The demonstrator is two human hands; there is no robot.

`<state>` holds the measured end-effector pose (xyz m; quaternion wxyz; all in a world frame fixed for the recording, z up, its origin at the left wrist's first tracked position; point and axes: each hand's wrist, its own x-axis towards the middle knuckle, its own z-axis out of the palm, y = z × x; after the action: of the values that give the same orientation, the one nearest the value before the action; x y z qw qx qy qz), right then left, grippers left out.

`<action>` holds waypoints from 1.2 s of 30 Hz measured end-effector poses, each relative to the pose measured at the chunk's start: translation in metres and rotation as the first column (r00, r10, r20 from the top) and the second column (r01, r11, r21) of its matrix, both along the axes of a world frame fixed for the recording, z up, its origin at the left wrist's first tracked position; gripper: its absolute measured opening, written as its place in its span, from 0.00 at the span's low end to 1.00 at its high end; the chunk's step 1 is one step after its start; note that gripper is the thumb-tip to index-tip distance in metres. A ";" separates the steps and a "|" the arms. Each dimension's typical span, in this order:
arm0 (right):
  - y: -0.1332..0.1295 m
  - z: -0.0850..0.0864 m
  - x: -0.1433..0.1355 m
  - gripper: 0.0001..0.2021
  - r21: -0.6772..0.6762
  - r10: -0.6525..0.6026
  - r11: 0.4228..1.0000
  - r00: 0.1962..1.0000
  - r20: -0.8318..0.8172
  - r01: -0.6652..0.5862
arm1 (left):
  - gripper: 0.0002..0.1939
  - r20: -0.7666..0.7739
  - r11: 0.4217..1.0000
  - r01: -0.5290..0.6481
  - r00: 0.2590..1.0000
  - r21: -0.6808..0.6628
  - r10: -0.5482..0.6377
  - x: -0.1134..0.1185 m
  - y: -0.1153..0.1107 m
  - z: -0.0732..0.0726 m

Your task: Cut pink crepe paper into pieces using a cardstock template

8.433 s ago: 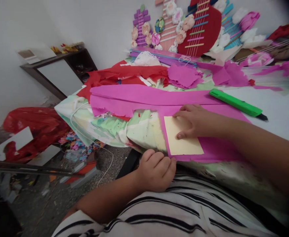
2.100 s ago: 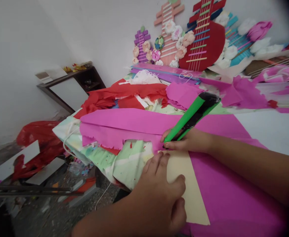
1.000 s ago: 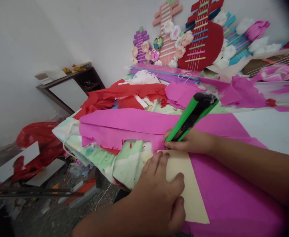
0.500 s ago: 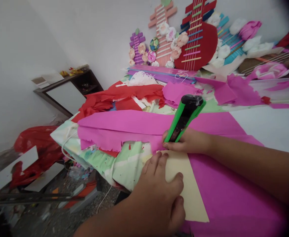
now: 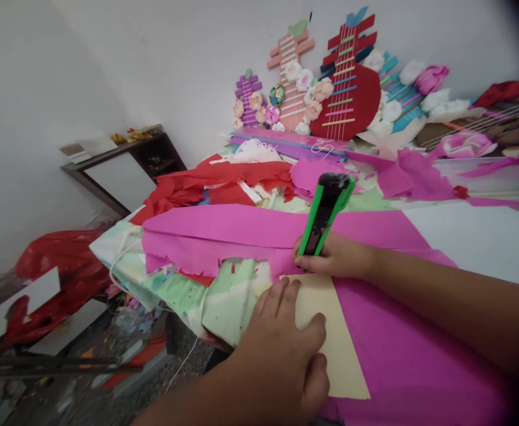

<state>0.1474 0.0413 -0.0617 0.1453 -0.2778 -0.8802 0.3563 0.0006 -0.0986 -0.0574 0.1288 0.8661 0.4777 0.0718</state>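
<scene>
Fingers spread, my left hand point(image 5: 281, 349) lies flat on a cream sheet point(image 5: 337, 361) at the table's near edge. My right hand point(image 5: 341, 254) is wrapped round a green and black cutter point(image 5: 321, 216), which stands nearly upright just beyond the cream sheet's top edge. Its tip is hidden by my fingers. Under the cream sheet and my right forearm lies a large magenta sheet point(image 5: 401, 331). A folded magenta strip point(image 5: 215, 228) with a ragged lower edge stretches leftward from my right hand.
Crumpled red paper point(image 5: 237, 177) and white string point(image 5: 254, 151) lie behind. Guitar-shaped decorations, one of them red point(image 5: 357, 103), lean against the wall. White board point(image 5: 481, 236) lies at the right. A dark shelf point(image 5: 121, 171) stands left, with scraps and boards on the floor.
The view has shifted slightly, showing more of the decorations' tops. Both hands keep nearly the same places, and the cutter is still in my right hand.
</scene>
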 end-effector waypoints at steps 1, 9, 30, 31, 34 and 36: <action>0.001 0.000 0.000 0.13 -0.006 0.005 1.000 1.000 0.008 -0.005 | 0.21 -0.001 1.000 -0.004 1.000 0.002 0.004 0.000 0.000 0.000; 0.003 -0.002 0.001 0.14 -0.080 0.028 0.996 0.999 0.017 -0.026 | 0.21 -0.023 1.000 -0.005 1.000 0.012 0.005 0.000 0.002 0.001; 0.005 0.000 0.003 0.14 -0.112 -0.003 0.994 1.000 0.028 0.006 | 0.21 -0.039 0.999 0.003 0.999 0.038 -0.002 0.001 0.002 -0.001; 0.005 0.000 0.002 0.14 -0.096 0.001 0.995 0.999 0.042 0.003 | 0.21 -0.038 0.999 0.003 0.999 0.039 -0.002 0.001 0.002 -0.001; 0.004 0.002 0.000 0.15 -0.042 0.031 0.999 0.994 0.101 -0.027 | 0.21 -0.036 0.999 0.005 0.999 0.049 -0.003 0.001 0.002 -0.002; 0.004 0.002 0.000 0.15 -0.022 0.052 0.999 0.991 0.121 -0.050 | 0.21 -0.042 0.999 0.005 0.999 0.049 -0.003 0.001 0.002 -0.002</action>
<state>0.1470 0.0455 -0.0593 0.0797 -0.2777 -0.8907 0.3509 0.0016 -0.0962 -0.0597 0.0974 0.8713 0.4766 0.0652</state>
